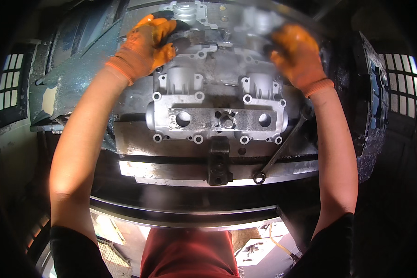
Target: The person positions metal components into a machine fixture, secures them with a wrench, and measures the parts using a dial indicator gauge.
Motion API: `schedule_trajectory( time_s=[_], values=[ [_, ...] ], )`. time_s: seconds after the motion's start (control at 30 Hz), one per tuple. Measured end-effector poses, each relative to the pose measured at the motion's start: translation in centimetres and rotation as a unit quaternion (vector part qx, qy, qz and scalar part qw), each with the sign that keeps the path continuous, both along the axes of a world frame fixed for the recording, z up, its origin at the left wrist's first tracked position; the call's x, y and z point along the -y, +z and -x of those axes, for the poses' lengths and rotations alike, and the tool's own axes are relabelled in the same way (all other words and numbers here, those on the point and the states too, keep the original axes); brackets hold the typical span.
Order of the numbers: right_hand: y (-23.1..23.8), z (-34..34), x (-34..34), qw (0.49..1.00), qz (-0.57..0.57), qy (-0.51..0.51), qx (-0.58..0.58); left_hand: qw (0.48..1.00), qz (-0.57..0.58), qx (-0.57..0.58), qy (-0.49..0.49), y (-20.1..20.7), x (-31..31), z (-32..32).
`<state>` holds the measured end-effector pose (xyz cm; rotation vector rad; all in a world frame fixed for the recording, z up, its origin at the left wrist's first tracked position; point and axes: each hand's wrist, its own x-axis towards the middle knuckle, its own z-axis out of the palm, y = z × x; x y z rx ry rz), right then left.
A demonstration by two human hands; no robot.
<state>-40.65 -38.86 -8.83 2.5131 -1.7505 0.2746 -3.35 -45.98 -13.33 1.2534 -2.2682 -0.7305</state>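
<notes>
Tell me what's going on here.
A person's orange-gloved left hand and blurred right hand are beside silver-grey cast metalwork at the back; any grip is unclear. Nearer, a flat metal bar with a bolt at its middle lies across a silver-grey casting. A dark metal wrench lies right.

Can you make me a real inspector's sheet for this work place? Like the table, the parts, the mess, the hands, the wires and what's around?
Surface: dark-grey metal slab, with a shiny front edge.
Job's things: silver-grey cast-metal housing under a flat, rectangular steel bar with a bolt at its middle; more grey castings behind.
Clutter: long dark-metal wrench, lying slantwise right of the housing.
Left hand: orange glove, dark fingertips, near the rear-left casting; contact unclear.
Right hand: orange glove, blurred, near the rear-right casting; grip unclear.
Cables: thin yellowish cable or hose, lower right.
Surroundings: bright paned windows at left and right.
</notes>
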Motion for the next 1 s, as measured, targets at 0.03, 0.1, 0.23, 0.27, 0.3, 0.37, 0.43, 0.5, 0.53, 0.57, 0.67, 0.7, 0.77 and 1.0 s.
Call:
schedule_trajectory(
  time_s=[0.03, 0.1, 0.23, 0.27, 0.3, 0.37, 0.43, 0.5, 0.53, 0.57, 0.67, 0.7, 0.77, 1.0],
  values=[
    [0.2, 0.0, 0.1, 1.0, 0.003, 0.013, -0.005, 0.998, 0.008, -0.048, -0.033, -0.3, 0.2, 0.4],
    [0.4, -0.7, 0.2, 0.997, 0.063, 0.032, -0.002, 0.997, 0.052, 0.001, -0.05, -0.4, 0.3, -0.3],
    [0.3, 0.3, -0.1, 0.999, 0.025, 0.01, -0.022, 0.974, 0.097, 0.192, -0.068, 2.7, -0.5, 1.6],
    [0.9, 0.1, -0.1, 0.999, 0.022, 0.015, -0.04, 0.992, 0.048, 0.106, -0.042, 0.5, -0.3, -0.1],
    [1.7, -0.8, 0.0, 1.0, 0.006, 0.014, -0.016, 1.0, -0.003, 0.018, -0.016, -2.2, 0.3, -2.2],
    [4.1, -0.6, -0.2, 0.991, -0.027, -0.049, 0.123, 0.997, 0.006, -0.073, -0.017, -2.8, 1.1, -2.2],
    [5.0, 2.3, -1.8, 0.936, 0.031, -0.158, 0.313, 0.992, 0.07, -0.103, 0.02, 0.0, -0.9, -2.3],
    [6.0, 4.6, -4.3, 0.871, 0.08, -0.254, 0.414, 0.981, 0.063, -0.168, 0.079, 2.9, -2.7, -4.1],
    [6.1, 5.3, -5.9, 0.864, 0.091, -0.298, 0.395, 0.974, 0.055, -0.203, 0.086, 4.0, -3.9, -5.1],
    [5.9, 6.1, -7.9, 0.876, 0.079, -0.314, 0.357, 0.967, 0.044, -0.221, 0.121, 3.5, -5.9, -6.0],
    [5.2, 5.0, -13.0, 0.876, 0.033, -0.36, 0.32, 0.959, 0.047, -0.116, 0.255, 0.1, -12.7, -11.0],
    [4.7, 4.5, -14.7, 0.866, 0.027, -0.376, 0.329, 0.945, 0.014, -0.16, 0.285, -1.7, -15.5, -12.0],
    [3.6, 2.9, -17.6, 0.832, 0.005, -0.393, 0.391, 0.928, -0.031, -0.173, 0.328, -3.7, -20.6, -12.1],
    [4.4, -5.3, -21.4, 0.835, -0.054, -0.316, 0.448, 0.924, 0.003, -0.197, 0.327, -4.7, -25.3, -7.4]
  ],
)
